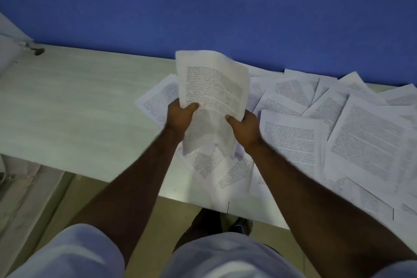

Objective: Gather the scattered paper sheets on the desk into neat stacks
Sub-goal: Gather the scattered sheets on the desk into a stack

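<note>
Both hands are up over the counter (74, 97), arms stretched forward, gripping one bundle of sheets (212, 88) between them. Left hand (180, 115) clamps the left edge, thumb on top; right hand (244, 125) pinches the right edge, fingers curled around it. Bundle stands tilted, raised above the scattered sheets (338, 133) crowding the counter's right half, some overhanging the near edge. Left half lies bare up to the blue wall (203, 7) at the far edge.
</note>
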